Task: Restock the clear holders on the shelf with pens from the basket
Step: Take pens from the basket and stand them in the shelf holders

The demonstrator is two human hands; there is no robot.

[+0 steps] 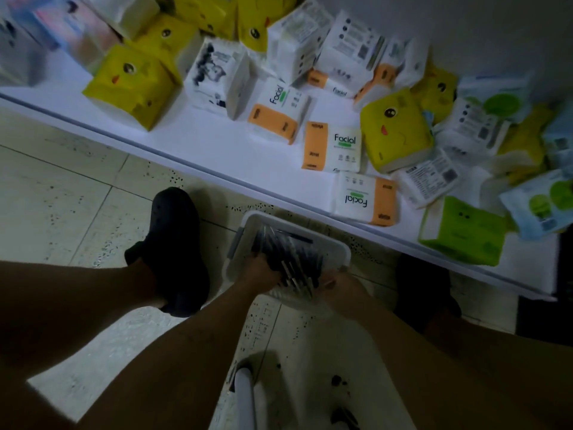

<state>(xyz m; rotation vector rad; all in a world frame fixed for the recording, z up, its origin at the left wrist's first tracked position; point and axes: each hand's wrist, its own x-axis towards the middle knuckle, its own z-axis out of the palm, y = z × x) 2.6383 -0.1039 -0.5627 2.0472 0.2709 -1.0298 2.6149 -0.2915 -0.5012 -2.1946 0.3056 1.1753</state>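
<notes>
White basket (339, 248), on the floor (77, 181) at six o'clock from the shelf (232, 144), holds dark pens (288, 252). A bundle is clasped by the left grip (260, 270); whether the right grip (339, 288) is clamped cannot be told. No holders are seen, so restocking is judged barely begun.

The basket (339, 254) is pale plastic, smooth and a little see-through. The pens (288, 256) in it are dark plastic with small shiny glints. The tissue packs (344, 147) wear thin, shiny plastic wrap. The shelf (217, 144) looks smooth and painted. The floor (77, 197) is smooth, speckled tile. The shoe (176, 240) is matt and rubbery.
</notes>
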